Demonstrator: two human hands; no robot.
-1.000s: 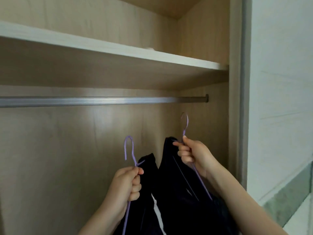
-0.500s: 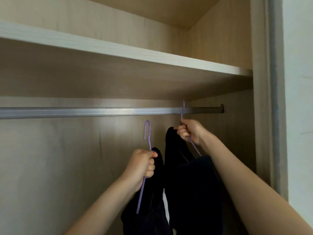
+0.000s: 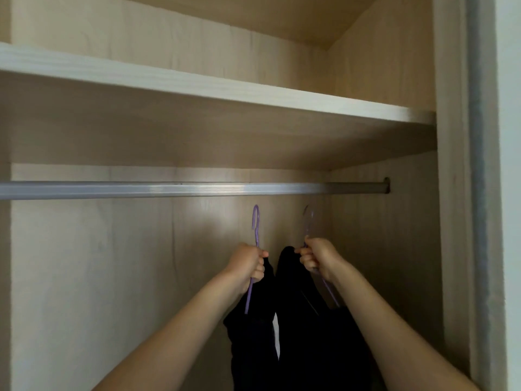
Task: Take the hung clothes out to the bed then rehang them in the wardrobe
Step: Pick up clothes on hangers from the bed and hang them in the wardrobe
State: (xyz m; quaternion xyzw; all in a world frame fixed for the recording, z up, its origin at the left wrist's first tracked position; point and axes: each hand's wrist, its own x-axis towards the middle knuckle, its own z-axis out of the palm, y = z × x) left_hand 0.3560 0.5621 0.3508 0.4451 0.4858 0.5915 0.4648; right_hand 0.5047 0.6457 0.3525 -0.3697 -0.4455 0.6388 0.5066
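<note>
Head view: looking up into the wardrobe (image 3: 98, 277), with both forearms reaching in from below.
Left hand (image 3: 248, 263): curled in a fist round the neck of the left hanger (image 3: 255, 224), thumb on top, gripping it firmly.
Left hanger: thin and purple; its hook stands upright just under the rail (image 3: 169, 189), not touching it.
Left garment (image 3: 253, 334): dark cloth hanging straight down from that hanger, below the fist.
Right hand (image 3: 318, 258): fingers wrapped round the neck of the right hanger (image 3: 308, 221), holding it tight.
Right hanger: purple too (its hook is blurred), with the hook just below the rail, near its right end.
Right garment (image 3: 310, 320): dark, draped from that hanger just beside the left garment; a pale sliver shows between the two lower down.
Rail: a silver metal bar running across the wardrobe, its right end fixed into the side wall.
Shelf (image 3: 197, 86): a pale wooden board spanning the wardrobe above the rail (seen from underneath).
</note>
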